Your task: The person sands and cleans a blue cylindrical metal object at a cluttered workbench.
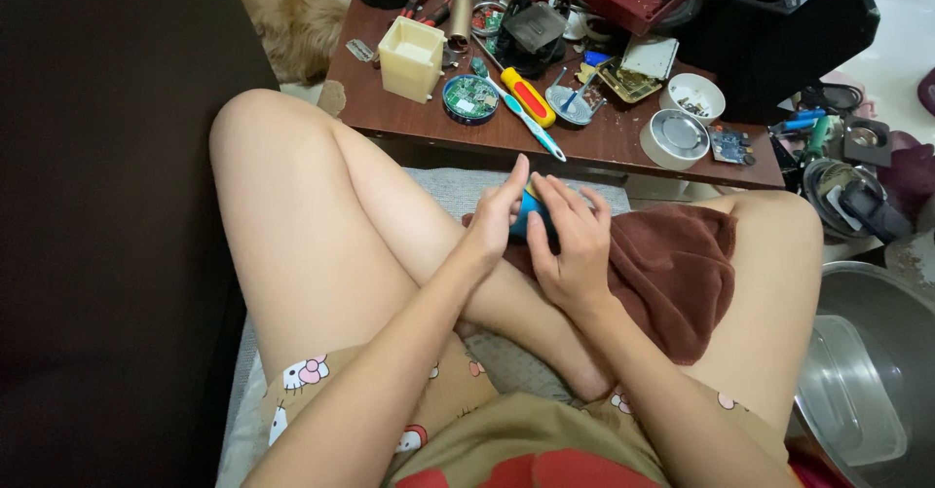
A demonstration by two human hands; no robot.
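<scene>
Both hands wrapped around a small blue thing (529, 217), held above the lap over a brown towel (672, 264). Left hand (497, 217) pressing flat on one side, right hand (570, 240) gripping from the other. Looks like the holding-and-working step; a steady grip needed next. Beyond, a messy surface (623, 137) with a yellow screwdriver (527, 96).

Soft, even indoor light falls on my legs and on the desk (604, 142), brightest beyond the desk's far right corner, where the floor washes out pale. Left of the desk everything sinks into near-black shadow. Small glints show on the metal basin (881, 352) right of the desk. Focus is sharp; the edges bend slightly.
</scene>
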